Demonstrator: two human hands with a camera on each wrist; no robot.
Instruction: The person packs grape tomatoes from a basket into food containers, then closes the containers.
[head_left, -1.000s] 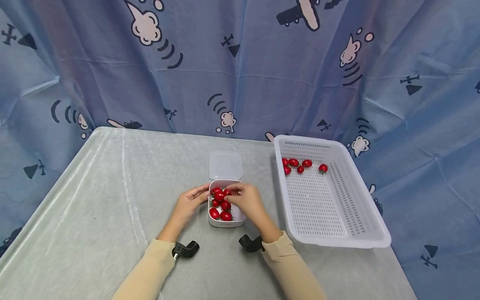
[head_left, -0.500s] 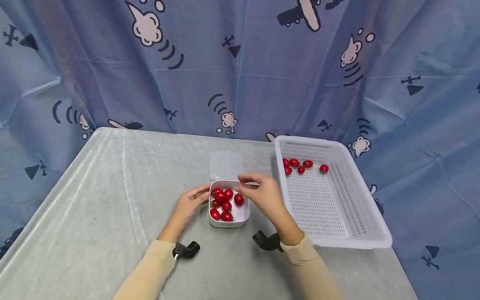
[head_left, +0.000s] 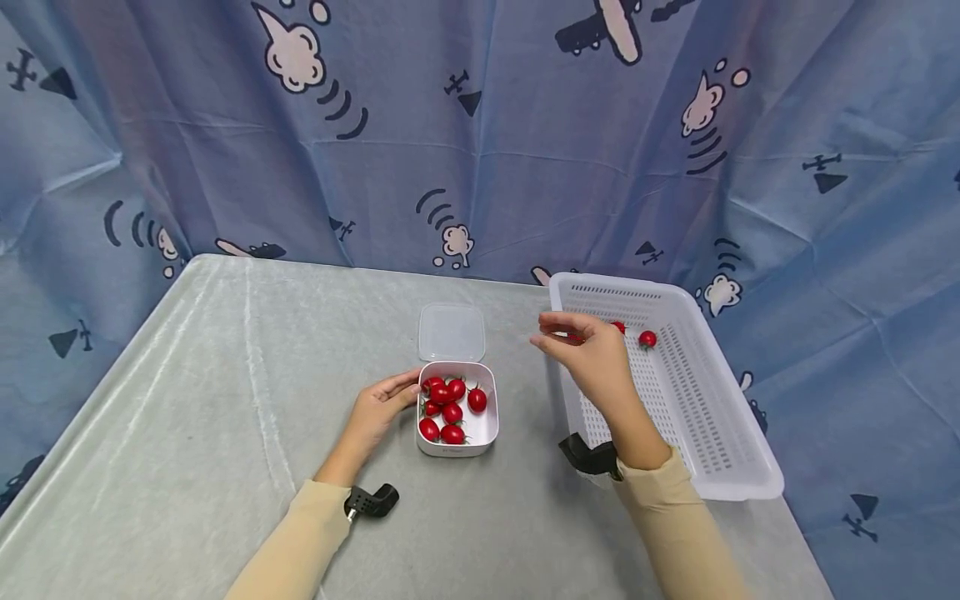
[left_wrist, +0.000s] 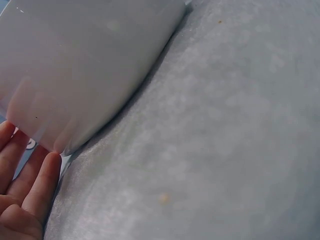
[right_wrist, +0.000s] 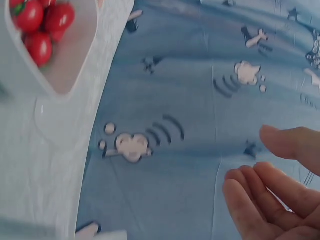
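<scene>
A small white food box (head_left: 454, 451) holds several cherry tomatoes (head_left: 452, 413), one of them lying apart at the right. My left hand (head_left: 378, 414) rests against the box's left wall, and in the left wrist view its fingertips (left_wrist: 52, 157) touch the smooth white side. Above the left rim of the white plastic basket (head_left: 678, 483) is my right hand (head_left: 596, 358), thumb and fingers apart with nothing between them. A tomato (head_left: 647, 339) lies inside that basket; others there are partly hidden behind the hand.
Just behind the box lies a clear square lid (head_left: 452, 332) on the grey-covered table (head_left: 315, 333). The large basket takes up the table's right side. A blue patterned curtain (head_left: 397, 167) hangs along the back.
My right hand has let go of a tomato in the box's right part and moved right, over to the basket's rim. My left hand has stayed at the box.
</scene>
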